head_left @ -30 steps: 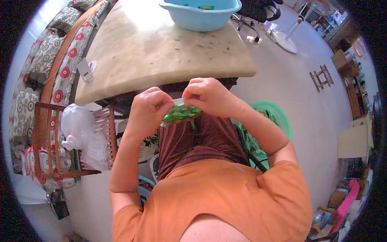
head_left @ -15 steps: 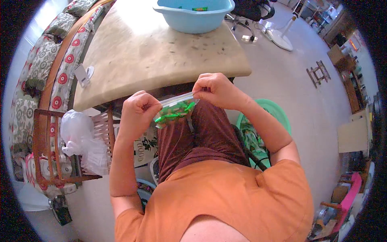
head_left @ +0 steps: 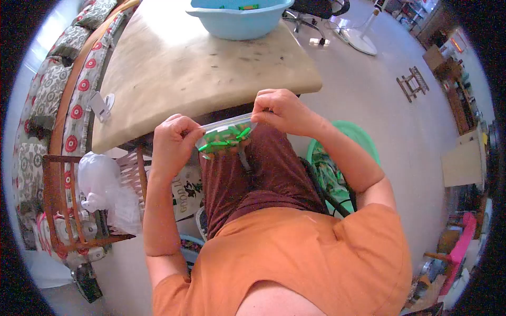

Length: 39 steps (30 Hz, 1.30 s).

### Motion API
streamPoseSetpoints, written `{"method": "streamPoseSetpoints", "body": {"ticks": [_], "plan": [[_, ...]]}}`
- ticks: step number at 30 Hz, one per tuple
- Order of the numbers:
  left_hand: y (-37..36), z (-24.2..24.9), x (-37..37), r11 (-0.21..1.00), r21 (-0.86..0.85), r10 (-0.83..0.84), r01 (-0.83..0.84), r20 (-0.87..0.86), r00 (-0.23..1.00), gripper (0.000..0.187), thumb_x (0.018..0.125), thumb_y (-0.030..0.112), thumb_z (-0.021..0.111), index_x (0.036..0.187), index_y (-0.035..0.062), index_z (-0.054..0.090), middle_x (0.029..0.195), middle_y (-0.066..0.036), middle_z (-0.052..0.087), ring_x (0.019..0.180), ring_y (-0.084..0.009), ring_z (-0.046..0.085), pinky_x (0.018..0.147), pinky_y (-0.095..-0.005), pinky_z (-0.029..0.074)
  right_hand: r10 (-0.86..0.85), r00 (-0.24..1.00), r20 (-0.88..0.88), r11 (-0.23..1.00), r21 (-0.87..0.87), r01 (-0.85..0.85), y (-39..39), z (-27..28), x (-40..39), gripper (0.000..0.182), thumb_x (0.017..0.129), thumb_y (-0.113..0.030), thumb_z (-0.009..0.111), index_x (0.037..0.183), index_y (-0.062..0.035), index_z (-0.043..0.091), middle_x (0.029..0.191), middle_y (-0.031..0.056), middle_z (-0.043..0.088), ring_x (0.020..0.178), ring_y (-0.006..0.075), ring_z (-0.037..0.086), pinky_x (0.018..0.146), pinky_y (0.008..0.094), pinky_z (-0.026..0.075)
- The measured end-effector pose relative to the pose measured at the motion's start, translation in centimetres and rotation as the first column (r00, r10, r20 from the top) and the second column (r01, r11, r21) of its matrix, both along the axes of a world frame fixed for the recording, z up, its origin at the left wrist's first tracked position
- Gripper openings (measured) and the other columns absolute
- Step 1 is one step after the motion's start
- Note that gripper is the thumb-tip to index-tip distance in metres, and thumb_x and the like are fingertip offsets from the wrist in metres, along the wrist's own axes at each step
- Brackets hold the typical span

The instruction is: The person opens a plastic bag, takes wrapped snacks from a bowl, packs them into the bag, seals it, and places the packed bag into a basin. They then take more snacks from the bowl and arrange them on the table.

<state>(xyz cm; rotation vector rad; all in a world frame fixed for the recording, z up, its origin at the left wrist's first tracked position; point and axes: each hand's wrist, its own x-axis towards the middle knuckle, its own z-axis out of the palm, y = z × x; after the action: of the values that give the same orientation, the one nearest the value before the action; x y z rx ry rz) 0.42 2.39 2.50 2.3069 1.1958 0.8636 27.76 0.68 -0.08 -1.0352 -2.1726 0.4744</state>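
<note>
From where I stood, the left hand (head_left: 176,143) and right hand (head_left: 280,111) each pinched a top corner of a clear bag (head_left: 225,135) above the thighs (head_left: 274,168), near the worktop (head_left: 211,79), apparently so its top edge stretched straight with the green packets (head_left: 216,145) below.

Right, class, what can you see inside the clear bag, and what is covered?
Small green pieces show through the bag. Whatever lies behind them is covered, and the left hand and right hand hide the bag's top corners.
</note>
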Motion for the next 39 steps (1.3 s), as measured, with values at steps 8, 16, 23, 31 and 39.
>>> {"method": "streamPoseSetpoints", "body": {"ticks": [8,16,23,31,39], "plan": [[1.2,0.3,4.8,0.992,0.011,-0.123,0.124,-0.071,0.990,0.010,0.075,0.008,0.069,0.077,0.0002,0.063,0.072,-0.012,0.059,0.063,-0.0228,0.058,0.060,-0.0322,0.046,-0.033,0.999,0.010,0.999,0.010,0.033,-0.4,0.5,4.9,0.016,0.082,-0.017,0.063,0.077,-0.0027,0.057,0.078,0.0118,0.056,0.071,0.0275,0.057,0.066,0.0373,0.046],[0.9,0.5,14.8,0.940,0.032,-0.335,0.340,-0.102,0.937,0.013,0.079,0.002,0.065,0.091,0.0009,0.064,0.082,-0.013,0.061,0.076,-0.0242,0.062,0.069,-0.0327,0.049,-0.283,0.953,0.109,0.957,-0.038,0.288,-6.7,2.6,13.1,0.014,0.082,-0.015,0.062,0.079,-0.0022,0.058,0.072,0.0109,0.058,0.069,0.0255,0.058,0.064,0.0366,0.045],[-0.7,-9.1,19.5,0.782,-0.020,-0.610,0.623,-0.225,0.759,0.045,0.072,0.011,0.073,0.114,0.0060,0.059,0.109,-0.013,0.060,0.105,-0.0314,0.057,0.095,-0.0433,0.042,-0.598,0.769,0.225,0.728,-0.248,0.639,-13.8,-3.9,20.6,0.017,0.083,-0.019,0.059,0.081,-0.0022,0.058,0.075,0.0127,0.060,0.071,0.0286,0.058,0.065,0.0395,0.045],[-2.5,-13.5,21.0,0.783,0.044,-0.541,0.620,-0.444,0.715,0.027,0.071,0.021,0.073,0.094,0.0085,0.067,0.100,-0.006,0.063,0.101,-0.0252,0.057,0.104,-0.0469,0.031,-0.897,0.291,0.334,0.249,-0.163,0.955,-22.3,-21.0,32.0,0.017,0.084,-0.017,0.056,0.079,-0.0017,0.053,0.076,0.0159,0.057,0.073,0.0323,0.057,0.065,0.0420,0.044],[-2.3,-14.7,22.1,0.798,-0.009,-0.514,0.602,-0.533,0.672,0.019,0.075,0.031,0.064,0.073,0.0128,0.066,0.077,-0.007,0.061,0.084,-0.0248,0.058,0.089,-0.0454,0.039,-0.911,0.157,0.382,0.080,-0.210,0.974,-28.2,-34.0,33.4,0.027,0.086,-0.024,0.052,0.095,0.0006,0.059,0.087,0.0246,0.060,0.079,0.0388,0.059,0.069,0.0460,0.045]]}}
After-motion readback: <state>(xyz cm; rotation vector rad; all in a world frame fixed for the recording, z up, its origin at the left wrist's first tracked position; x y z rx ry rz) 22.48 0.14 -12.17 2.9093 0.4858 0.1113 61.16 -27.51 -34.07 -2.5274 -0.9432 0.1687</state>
